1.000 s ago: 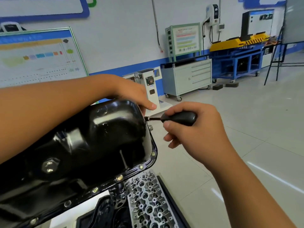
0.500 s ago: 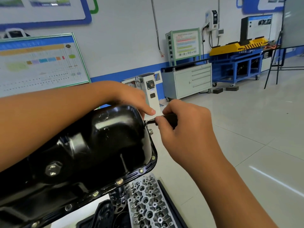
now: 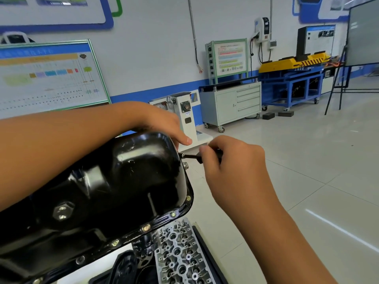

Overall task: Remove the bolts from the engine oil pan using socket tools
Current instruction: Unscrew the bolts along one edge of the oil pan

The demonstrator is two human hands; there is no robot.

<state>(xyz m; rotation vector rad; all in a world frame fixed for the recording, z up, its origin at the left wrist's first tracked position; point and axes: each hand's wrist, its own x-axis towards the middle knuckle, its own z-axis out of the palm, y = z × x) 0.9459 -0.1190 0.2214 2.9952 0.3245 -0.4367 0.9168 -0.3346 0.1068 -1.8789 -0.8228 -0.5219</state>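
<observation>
Down low, a metal engine part lies under the black oil pan. The right hand pinches the socket driver on a far-edge bolt; the left hand rests loosely on the pan. If the driver tilts, it might slip off.

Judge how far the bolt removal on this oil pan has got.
Done: nothing visibly removed. In hand: right hand grips the socket driver at the oil pan's end flange; left hand steadies the pan. Left: the flange bolts along the near edge still sit in place.
</observation>
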